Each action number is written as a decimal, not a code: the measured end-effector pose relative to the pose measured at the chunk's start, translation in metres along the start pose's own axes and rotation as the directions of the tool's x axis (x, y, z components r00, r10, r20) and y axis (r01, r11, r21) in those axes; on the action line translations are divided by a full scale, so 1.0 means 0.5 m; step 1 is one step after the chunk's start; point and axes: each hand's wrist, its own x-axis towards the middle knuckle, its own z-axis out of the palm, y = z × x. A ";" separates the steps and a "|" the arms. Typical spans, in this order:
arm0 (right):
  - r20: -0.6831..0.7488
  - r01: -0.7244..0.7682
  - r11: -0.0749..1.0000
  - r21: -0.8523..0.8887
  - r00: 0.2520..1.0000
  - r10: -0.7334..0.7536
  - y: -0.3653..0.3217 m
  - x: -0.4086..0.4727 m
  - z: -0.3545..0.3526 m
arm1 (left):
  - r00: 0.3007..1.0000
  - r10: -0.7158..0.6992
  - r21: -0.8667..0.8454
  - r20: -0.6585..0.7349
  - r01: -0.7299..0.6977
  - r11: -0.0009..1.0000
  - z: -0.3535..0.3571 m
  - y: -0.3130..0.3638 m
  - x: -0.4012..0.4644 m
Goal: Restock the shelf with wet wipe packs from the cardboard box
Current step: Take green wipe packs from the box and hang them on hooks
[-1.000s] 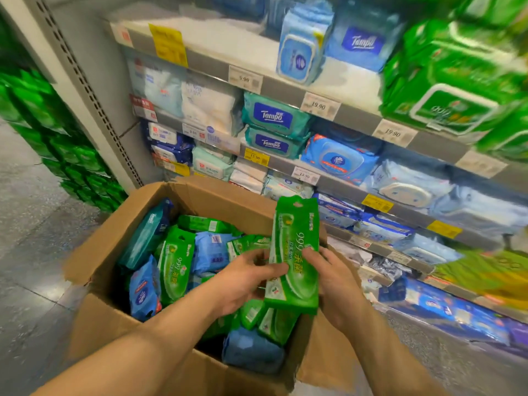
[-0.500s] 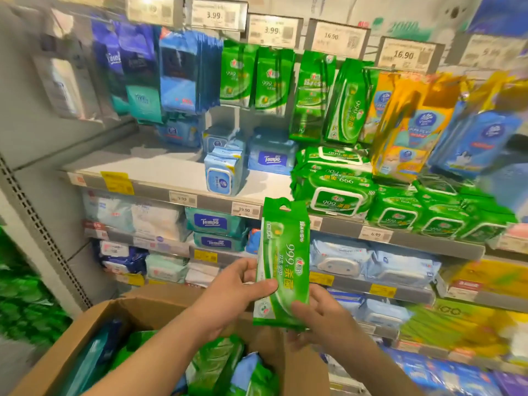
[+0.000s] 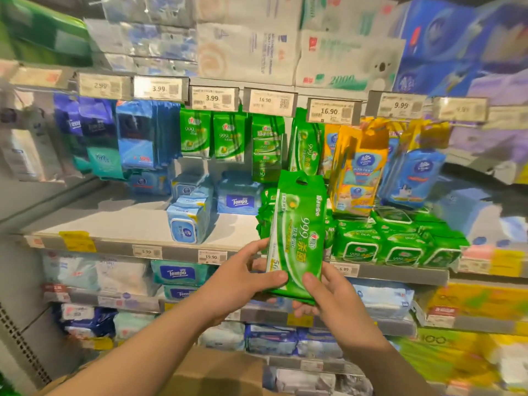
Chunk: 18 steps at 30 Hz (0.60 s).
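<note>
"999" is printed on the held green wipe pack [image 3: 297,238]; "Tempo" is read on a blue pack [image 3: 239,202] (upper shelf); price tags [image 3: 212,98] are marked 3.99, 16.90 and 9.99

A white shelf [image 3: 114,221] is running behind the hands. Just left of them, blue packs [image 3: 187,221] are standing on it near the front edge, with a Tempo pack [image 3: 239,200] further back. Just right of them, green packs [image 3: 397,241] are lying stacked on it.
</note>
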 end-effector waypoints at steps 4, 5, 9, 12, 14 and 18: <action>-0.012 0.046 0.999 0.027 0.999 -0.046 -0.024 0.037 -0.025 | 0.998 0.049 0.000 -0.030 -0.049 0.999 0.018 0.029 0.049; -0.017 0.058 0.998 0.035 0.998 -0.057 -0.030 0.048 -0.030 | 0.998 0.061 0.002 -0.034 -0.061 0.998 0.021 0.033 0.062; -0.037 0.079 0.995 0.055 0.996 -0.077 -0.058 0.088 -0.051 | 0.994 0.096 0.006 -0.045 -0.096 0.995 0.030 0.050 0.112; -0.054 0.080 0.995 0.063 0.996 -0.076 -0.072 0.119 -0.069 | 0.992 0.116 0.022 -0.048 -0.116 0.993 0.036 0.062 0.149; -0.053 0.091 0.994 0.063 0.995 -0.088 -0.079 0.137 -0.081 | 0.990 0.130 0.025 -0.058 -0.129 0.991 0.038 0.070 0.171; -0.050 0.129 0.988 0.084 0.991 -0.125 -0.091 0.165 -0.095 | 0.983 0.170 0.039 -0.075 -0.168 0.985 0.038 0.083 0.205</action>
